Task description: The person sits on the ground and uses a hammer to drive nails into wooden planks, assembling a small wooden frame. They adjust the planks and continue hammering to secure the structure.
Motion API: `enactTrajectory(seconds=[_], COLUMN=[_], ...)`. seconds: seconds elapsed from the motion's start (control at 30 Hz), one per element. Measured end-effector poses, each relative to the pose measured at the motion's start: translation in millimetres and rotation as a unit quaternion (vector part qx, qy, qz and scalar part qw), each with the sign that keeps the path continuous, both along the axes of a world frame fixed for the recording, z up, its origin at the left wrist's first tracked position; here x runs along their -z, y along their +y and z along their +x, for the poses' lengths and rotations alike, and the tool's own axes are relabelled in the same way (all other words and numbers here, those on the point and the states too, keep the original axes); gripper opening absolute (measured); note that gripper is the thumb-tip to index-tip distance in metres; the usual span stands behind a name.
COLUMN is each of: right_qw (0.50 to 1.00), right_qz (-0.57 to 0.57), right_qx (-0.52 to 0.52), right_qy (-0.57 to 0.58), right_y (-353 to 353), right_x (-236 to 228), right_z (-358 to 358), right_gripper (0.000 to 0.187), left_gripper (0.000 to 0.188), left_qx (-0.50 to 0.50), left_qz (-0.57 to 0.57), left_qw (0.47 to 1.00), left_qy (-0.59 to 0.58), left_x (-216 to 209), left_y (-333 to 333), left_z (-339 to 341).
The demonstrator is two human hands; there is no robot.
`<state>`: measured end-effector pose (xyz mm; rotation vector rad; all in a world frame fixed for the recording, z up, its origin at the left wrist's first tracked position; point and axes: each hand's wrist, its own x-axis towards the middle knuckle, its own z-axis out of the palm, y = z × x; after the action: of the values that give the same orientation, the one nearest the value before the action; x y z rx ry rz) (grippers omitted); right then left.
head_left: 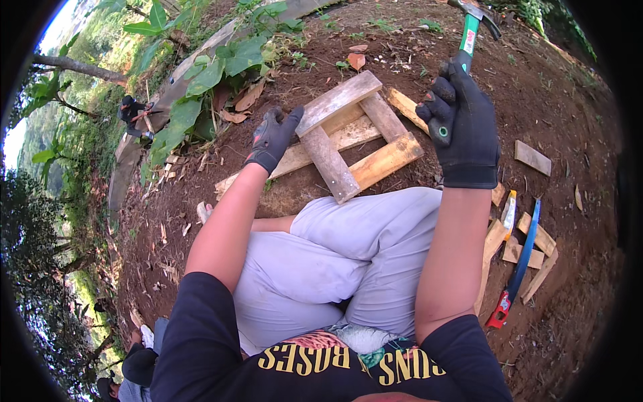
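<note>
My right hand, in a black glove, is raised on the right side, its fingers wrapped round a claw hammer with a green handle. The metal head is at the top edge. My left hand, also gloved, is beside the left end of the frame's upper board. Its fingers are curled and its thumb points at the board; what they hold, if anything, is hidden. The square wooden frame, made of short boards, lies tilted before my crossed legs. Under it runs a longer plank.
At right lie a handsaw with a blue blade cover and red handle, a yellow-and-white tool, and several wood offcuts. A loose board rests on the soil. Leafy plants grow upper left; other people sit at far left and lower left.
</note>
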<state>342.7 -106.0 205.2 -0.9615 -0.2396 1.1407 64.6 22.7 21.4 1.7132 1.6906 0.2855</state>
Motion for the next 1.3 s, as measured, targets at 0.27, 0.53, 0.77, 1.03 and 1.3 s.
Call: enactTrajectory(seconds=[0.27, 0.53, 0.77, 1.03, 1.3], right_qw=[0.915, 0.922, 0.927, 0.925, 0.903], right_qz=[0.055, 0.107, 0.090, 0.102, 0.111], right_qx=[0.077, 0.114, 0.182, 0.194, 0.216], right_qy=[0.393, 0.353, 0.315, 0.311, 0.354], right_y=[-10.1, -6.9, -8.2, 4.2, 0.9], right_x=[48.9, 28.3, 45.0, 53.7, 48.7], right_z=[37.9, 37.4, 43.6, 41.7, 38.4], right_gripper=[0.023, 0.030, 0.015, 0.016, 0.013], left_gripper=[0.094, 0.070, 0.061, 0.060, 0.059], left_qx=[-0.170, -0.113, -0.103, -0.106, -0.167], left_qz=[-0.285, -0.343, -0.380, -0.340, -0.286], left_qw=[0.843, 0.835, 0.851, 0.879, 0.888], left_qy=[-0.423, -0.415, -0.348, -0.318, -0.318], left_x=[17.8, 32.9, 26.4, 46.7, 59.2], left_y=[15.6, 13.6, 2.8, 13.5, 12.5], left_z=[-9.8, -15.9, -4.8, -12.7, -4.4])
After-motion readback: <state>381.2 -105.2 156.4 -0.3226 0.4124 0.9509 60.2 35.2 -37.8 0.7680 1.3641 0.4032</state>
